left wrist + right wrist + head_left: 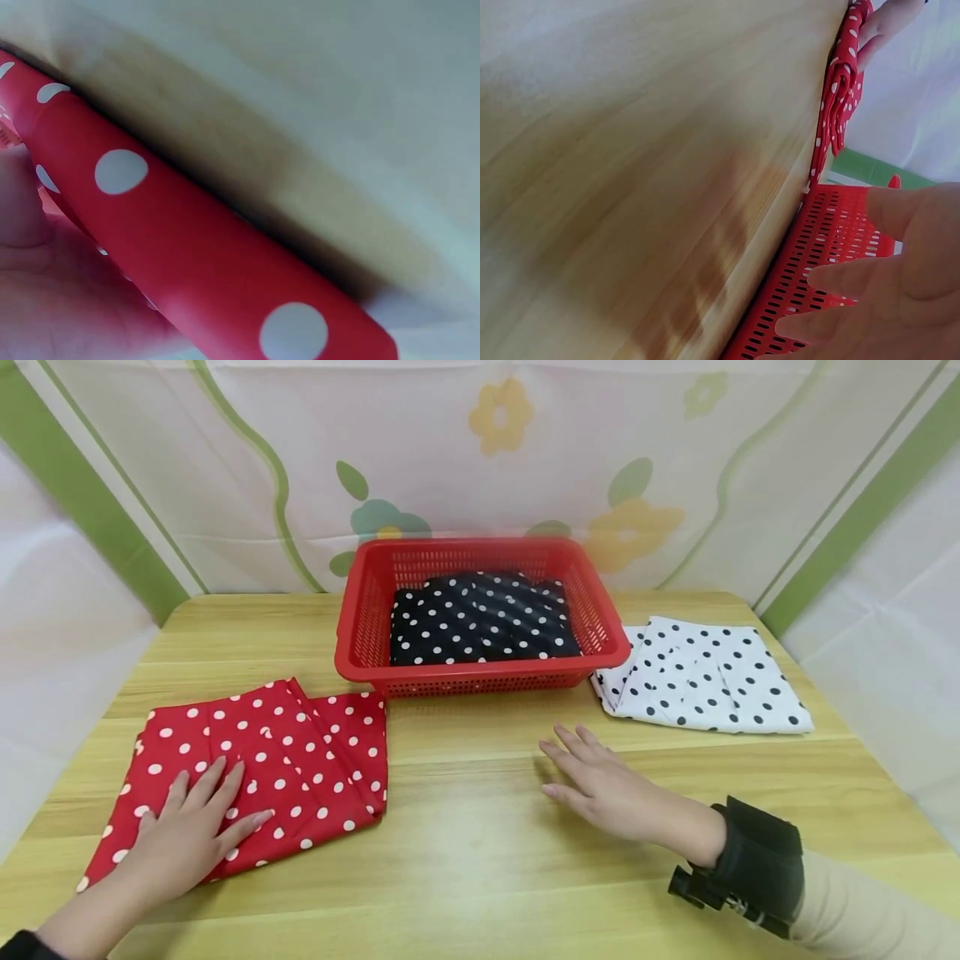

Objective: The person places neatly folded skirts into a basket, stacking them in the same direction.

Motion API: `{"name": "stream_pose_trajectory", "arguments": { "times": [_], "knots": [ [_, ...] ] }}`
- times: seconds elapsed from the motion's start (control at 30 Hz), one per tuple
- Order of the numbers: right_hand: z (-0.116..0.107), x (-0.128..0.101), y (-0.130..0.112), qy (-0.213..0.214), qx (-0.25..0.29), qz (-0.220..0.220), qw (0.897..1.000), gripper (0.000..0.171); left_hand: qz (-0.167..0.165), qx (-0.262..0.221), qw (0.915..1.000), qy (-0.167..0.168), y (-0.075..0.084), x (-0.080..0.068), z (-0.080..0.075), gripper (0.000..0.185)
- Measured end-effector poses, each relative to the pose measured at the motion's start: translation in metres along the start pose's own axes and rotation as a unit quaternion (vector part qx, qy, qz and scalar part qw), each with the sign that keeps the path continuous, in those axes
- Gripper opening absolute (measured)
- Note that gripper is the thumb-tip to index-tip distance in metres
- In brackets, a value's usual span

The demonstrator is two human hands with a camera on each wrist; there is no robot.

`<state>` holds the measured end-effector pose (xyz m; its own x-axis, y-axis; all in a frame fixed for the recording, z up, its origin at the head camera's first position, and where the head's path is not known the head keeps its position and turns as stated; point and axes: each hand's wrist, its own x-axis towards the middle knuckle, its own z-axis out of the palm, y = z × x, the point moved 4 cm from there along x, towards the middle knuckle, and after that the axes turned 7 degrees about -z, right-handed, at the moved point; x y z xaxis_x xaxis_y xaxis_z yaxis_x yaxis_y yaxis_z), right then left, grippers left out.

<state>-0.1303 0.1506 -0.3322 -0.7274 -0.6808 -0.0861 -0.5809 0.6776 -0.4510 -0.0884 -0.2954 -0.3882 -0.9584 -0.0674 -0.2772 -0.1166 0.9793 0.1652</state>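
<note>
Left hand lies flat, fingers straight and slightly spread, palm down on the folded red cloth with white polka dots. It presses or rests on the cloth and grips nothing. The hand sits on the near-left part of that cloth. Left wrist view: the cloth's red edge runs diagonally across the picture with palm skin under it at lower left; the view is blurred, so finger detail cannot be told there.

Landmark is the red perforated plastic basket, at the back centre of the light wooden table. The red dotted cloth lies in front of the basket and to its left, its far right corner just beside the basket's front wall.

Right hand is open, fingers straight and together, palm down just over or on the bare table in front of the basket, a bit right of its centre. It holds nothing; whether it touches the wood I cannot tell. Right wrist view: fingers are extended, with the basket's slotted wall close behind them.

Inside the basket: a folded black cloth with white polka dots. Right of the basket, corner touching or just beside its front right corner: a folded white cloth with black polka dots, flat on the table.

A black strap is on the right wrist, above a beige sleeve.
</note>
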Motion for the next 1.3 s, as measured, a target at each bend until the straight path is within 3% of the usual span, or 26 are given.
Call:
{"name": "stream_pose_trajectory", "arguments": {
  "times": [0.53, 0.87, 1.3],
  "knots": [
    [0.0, 0.002, -0.002, -0.003, -0.001, -0.004, 1.0, 0.058, 0.008, -0.007, 0.9999, -0.003, 0.03, -0.015, 0.012, 0.1],
    [0.0, 0.003, -0.001, -0.008, 0.005, 0.002, 1.0, 0.059, 0.006, -0.031, 0.9969, -0.072, 0.053, -0.022, 0.018, 0.109],
    [0.001, 0.001, 0.002, -0.011, 0.009, 0.016, 1.0, 0.06, 0.009, -0.057, 0.9908, -0.123, 0.084, -0.024, 0.017, 0.112]
  ]
}}
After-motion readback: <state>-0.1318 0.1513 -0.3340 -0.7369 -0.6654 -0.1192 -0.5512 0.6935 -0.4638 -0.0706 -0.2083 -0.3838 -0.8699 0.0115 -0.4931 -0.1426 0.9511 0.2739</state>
